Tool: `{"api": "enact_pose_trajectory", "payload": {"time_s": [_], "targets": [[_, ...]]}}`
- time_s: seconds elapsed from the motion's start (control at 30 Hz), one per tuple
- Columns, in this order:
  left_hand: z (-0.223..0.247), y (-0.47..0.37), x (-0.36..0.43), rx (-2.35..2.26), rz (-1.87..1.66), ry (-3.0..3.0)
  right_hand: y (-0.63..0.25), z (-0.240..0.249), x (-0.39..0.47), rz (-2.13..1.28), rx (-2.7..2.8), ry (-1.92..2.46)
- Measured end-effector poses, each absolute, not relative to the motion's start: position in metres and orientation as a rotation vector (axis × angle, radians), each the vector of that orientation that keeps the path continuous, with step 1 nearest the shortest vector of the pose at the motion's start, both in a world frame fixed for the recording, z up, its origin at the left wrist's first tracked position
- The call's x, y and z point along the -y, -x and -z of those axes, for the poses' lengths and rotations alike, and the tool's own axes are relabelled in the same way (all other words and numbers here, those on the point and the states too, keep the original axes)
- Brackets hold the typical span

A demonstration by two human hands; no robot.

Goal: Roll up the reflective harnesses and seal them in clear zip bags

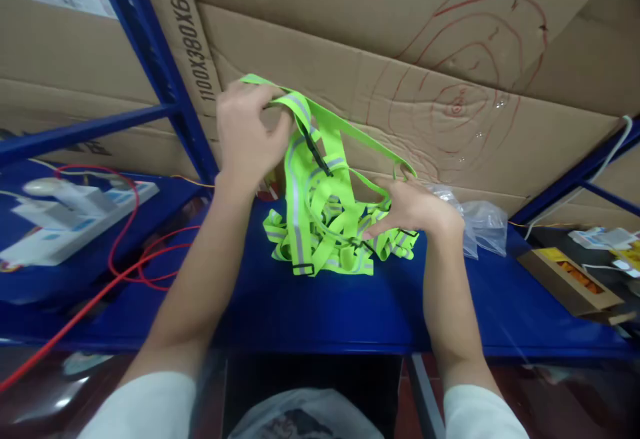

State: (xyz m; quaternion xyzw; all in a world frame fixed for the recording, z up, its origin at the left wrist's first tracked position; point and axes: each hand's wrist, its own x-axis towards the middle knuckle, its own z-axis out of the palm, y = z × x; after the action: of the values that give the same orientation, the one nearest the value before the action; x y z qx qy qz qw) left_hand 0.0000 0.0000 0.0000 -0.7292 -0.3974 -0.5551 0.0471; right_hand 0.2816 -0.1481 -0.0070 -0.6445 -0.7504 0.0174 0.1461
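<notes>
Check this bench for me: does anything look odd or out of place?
The green straps look tangled, bunched in a loose heap. Behind them, red rings are drawn on the cardboard, oddly like a target. No spill shows.

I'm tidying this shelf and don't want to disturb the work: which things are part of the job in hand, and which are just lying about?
In hand:
- green straps, with black clip; left hand lifts some, right hand touches them

Apparently lying about:
- power strip
- red cable
- clear bags
- small carton
</notes>
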Motion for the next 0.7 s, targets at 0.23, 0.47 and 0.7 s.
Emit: {"api": "enact_pose_trajectory", "payload": {"time_s": [0.23, 0.47, 0.7], "targets": [[-0.004, 0.02, -0.01, 1.344, 1.781, 1.996, -0.289, -0.012, 0.161, 0.048, 2.073, 1.552], [-0.009, 0.031, -0.006, 1.238, 1.629, 2.096, -0.325, -0.029, 0.187, 0.236, 1.823, 1.497], [-0.018, 0.039, 0.021, 1.588, 1.348, 2.235, -0.348, -0.029, 0.199, 0.225, 1.594, 1.605]]}}
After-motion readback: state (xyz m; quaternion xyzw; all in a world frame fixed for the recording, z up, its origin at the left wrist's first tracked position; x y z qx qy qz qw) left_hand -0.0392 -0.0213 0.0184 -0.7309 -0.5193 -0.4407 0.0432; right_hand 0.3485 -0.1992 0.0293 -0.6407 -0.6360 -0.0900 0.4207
